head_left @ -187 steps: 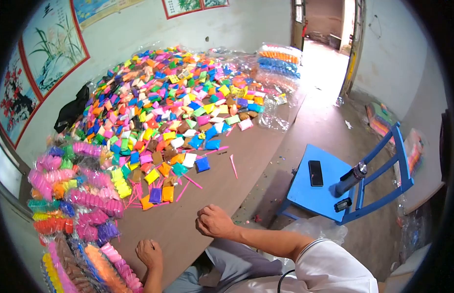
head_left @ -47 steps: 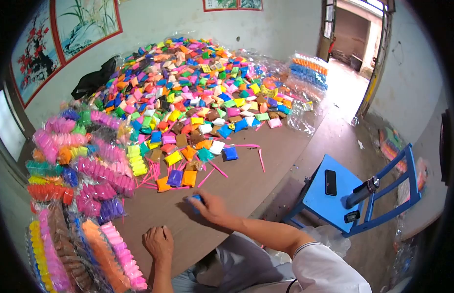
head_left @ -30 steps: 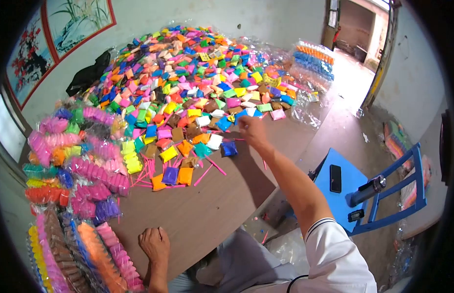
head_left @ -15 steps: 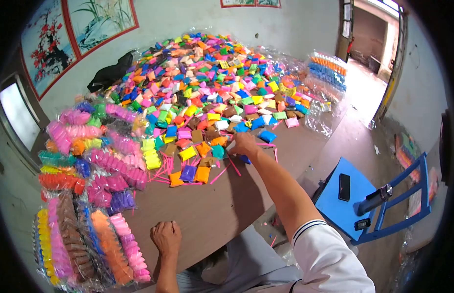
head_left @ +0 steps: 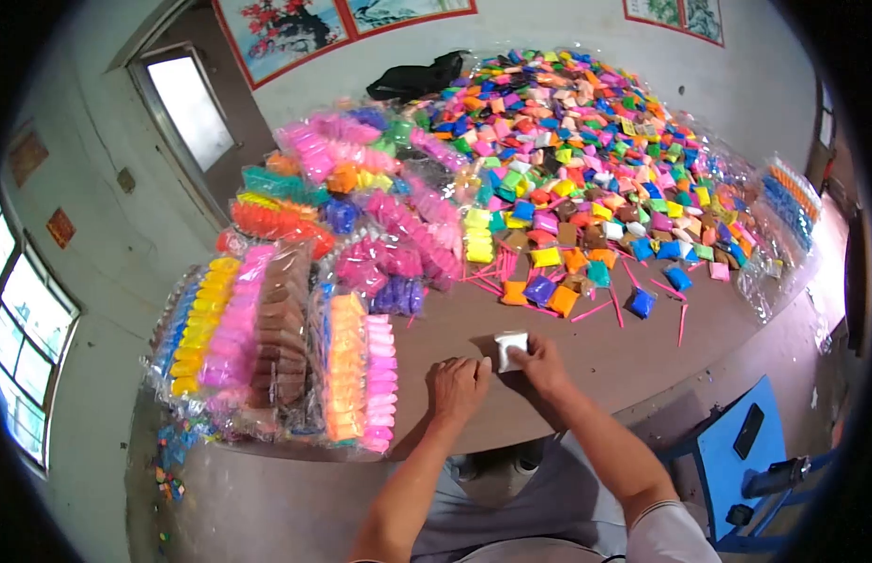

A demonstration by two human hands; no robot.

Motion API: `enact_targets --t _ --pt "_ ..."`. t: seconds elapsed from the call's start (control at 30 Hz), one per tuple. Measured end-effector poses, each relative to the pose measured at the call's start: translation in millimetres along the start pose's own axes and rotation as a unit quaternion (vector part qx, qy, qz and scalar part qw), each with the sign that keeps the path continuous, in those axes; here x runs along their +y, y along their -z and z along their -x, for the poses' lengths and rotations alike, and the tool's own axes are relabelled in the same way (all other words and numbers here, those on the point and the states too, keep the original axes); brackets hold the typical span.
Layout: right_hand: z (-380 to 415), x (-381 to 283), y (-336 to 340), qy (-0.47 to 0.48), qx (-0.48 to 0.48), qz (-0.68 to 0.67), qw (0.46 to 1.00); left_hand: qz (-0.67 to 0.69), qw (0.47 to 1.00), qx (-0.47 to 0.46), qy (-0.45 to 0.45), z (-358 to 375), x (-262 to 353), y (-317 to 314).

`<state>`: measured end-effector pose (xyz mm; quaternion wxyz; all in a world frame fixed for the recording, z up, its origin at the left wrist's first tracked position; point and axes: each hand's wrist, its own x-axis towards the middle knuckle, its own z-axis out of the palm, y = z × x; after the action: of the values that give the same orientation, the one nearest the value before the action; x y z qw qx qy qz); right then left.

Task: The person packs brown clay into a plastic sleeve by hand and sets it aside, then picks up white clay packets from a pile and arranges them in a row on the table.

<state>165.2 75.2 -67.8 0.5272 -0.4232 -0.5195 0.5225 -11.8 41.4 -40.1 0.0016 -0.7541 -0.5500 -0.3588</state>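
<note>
A small white packet is pinched in my right hand, just above the brown tabletop near its front. Left of it, my left hand rests on the table with its fingers curled in and nothing visible in them. Beyond my hands, a blue packet lies among scattered pink sticks. An orange packet and a purple packet lie close by.
A big heap of small coloured packets covers the back of the table. Clear bags of packed rows fill the left side. A blue chair with a phone on it stands at the right.
My right hand has drawn back from the packets' near edge with the white packet. My left hand is now beside it. The camera view has swung left.
</note>
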Motion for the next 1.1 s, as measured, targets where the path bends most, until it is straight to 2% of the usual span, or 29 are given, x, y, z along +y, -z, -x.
enact_targets --t 0.07,0.17,0.27,0.3,0.33,0.37,0.4,0.47,0.53,0.77,0.87,0.97,1.03,1.1 --pt "4 -8 -28 -0.044 0.051 -0.004 0.998 0.035 0.999 0.002 0.022 7 -4 -3" --pt "14 -16 -48 0.012 0.022 0.013 1.0 0.083 0.995 0.004 0.059 19 -10 4" --pt "30 -37 -50 -0.013 0.023 0.009 1.0 0.146 0.983 -0.018 0.111 24 -11 4" --pt "26 -19 -46 0.012 0.027 -0.008 1.0 0.158 0.98 -0.013 0.12 24 -9 5" --pt "24 -13 -40 -0.014 0.022 -0.003 1.0 0.148 0.978 -0.046 0.14 20 -1 16" --pt "23 -8 -37 0.0 0.008 -0.049 0.999 0.185 0.972 -0.039 0.139 22 -5 12" --pt "21 -6 -31 -0.012 -0.001 -0.026 1.0 0.182 0.976 -0.04 0.111 24 -14 8" --pt "18 -8 -30 -0.053 -0.045 -0.143 0.987 0.241 0.957 -0.057 0.15 22 -3 20" --pt "14 -4 -28 -0.046 -0.052 -0.18 0.981 0.267 0.946 -0.063 0.172 22 -4 20" --pt "13 5 -26 -0.012 -0.072 -0.185 0.98 0.27 0.956 -0.067 0.099 24 -9 12" --pt "17 -17 -31 -0.046 -0.034 -0.213 0.975 0.232 0.965 -0.073 0.094 26 -18 5" --pt "18 -22 -28 -0.083 -0.07 -0.229 0.967 0.314 0.936 -0.106 0.121 22 -7 16" --pt "18 -22 -28 -0.072 -0.108 -0.102 0.986 0.254 0.956 -0.079 0.123 24 -10 12" --pt "15 -18 -27 -0.077 -0.119 -0.099 0.985 0.261 0.952 -0.096 0.126 24 -8 14"
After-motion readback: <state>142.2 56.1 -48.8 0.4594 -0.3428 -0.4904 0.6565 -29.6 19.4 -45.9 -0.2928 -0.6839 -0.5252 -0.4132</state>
